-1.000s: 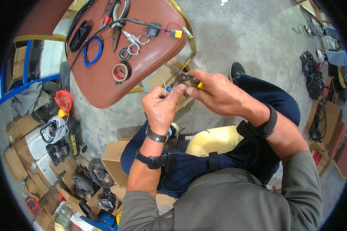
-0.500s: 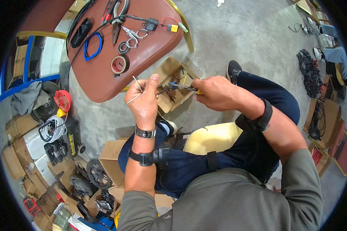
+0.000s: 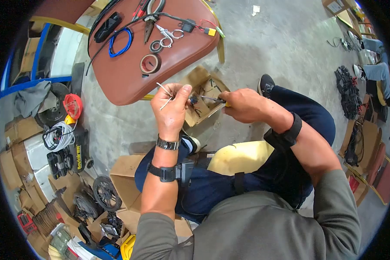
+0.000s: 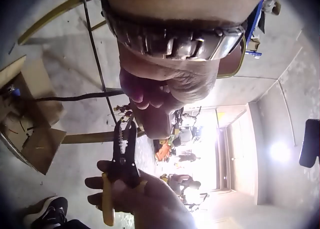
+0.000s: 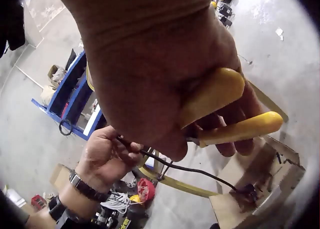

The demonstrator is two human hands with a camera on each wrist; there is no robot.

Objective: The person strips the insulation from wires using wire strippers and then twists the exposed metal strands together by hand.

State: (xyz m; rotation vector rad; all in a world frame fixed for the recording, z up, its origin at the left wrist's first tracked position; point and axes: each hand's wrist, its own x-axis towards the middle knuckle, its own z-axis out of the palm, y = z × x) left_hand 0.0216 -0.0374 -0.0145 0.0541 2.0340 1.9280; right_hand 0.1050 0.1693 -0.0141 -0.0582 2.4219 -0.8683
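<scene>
In the head view my left hand (image 3: 171, 108) pinches a cable, with pale wire ends (image 3: 164, 89) sticking out past the thumb side. The right wrist view shows a black cable (image 5: 195, 170) running from that hand toward the open carton. My right hand (image 3: 249, 106) grips a plier-like tool by its yellow handles (image 5: 242, 130). In the left wrist view the tool's dark toothed jaws (image 4: 123, 139) stand apart, close to the left fingers and some thin wires. Whether the jaws touch a wire I cannot tell.
A brown chair seat (image 3: 125, 82) holds pliers, scissors (image 3: 164, 34), tape (image 3: 150, 63) and a blue wire coil (image 3: 120, 42). An open carton (image 3: 195, 78) with wire pieces stands on the floor below the hands. Boxes and wheels lie at left.
The hands have moved apart; the left went left and turned slightly, still pinching the cable. The tool, upright near the left fingers before, now points left. The view has shifted slightly.
</scene>
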